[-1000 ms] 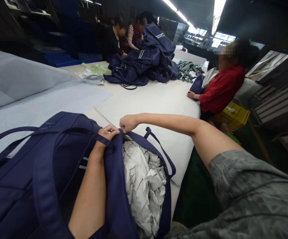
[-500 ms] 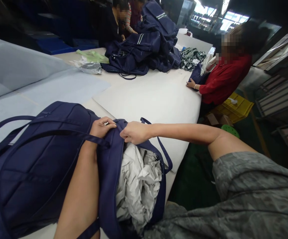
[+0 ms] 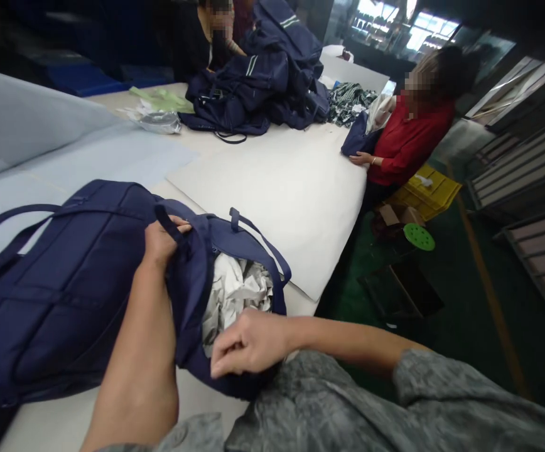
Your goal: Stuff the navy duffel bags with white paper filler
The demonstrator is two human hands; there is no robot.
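A navy fabric bag lies on the table in front of me, its end opening unfastened. Crumpled off-white paper fills the mouth. At the far left of the opening, my left hand is closed on the bag's fabric, partly behind a strap. My right hand is over the near end of the opening with its fingers curled in a pinch. Whatever sits between those fingertips is hidden. A loose navy strap loops off the right rim. The stuffed body stretches left, with handles lying over it.
More navy bags are piled at the table's far end, near patterned straps. A co-worker in red handles a bag at the right edge. Beyond that edge are a yellow crate and a green stool.
My right hand has moved from the far end of the opening toward me, down to its near end. My left hand stays at the far end, holding the fabric.
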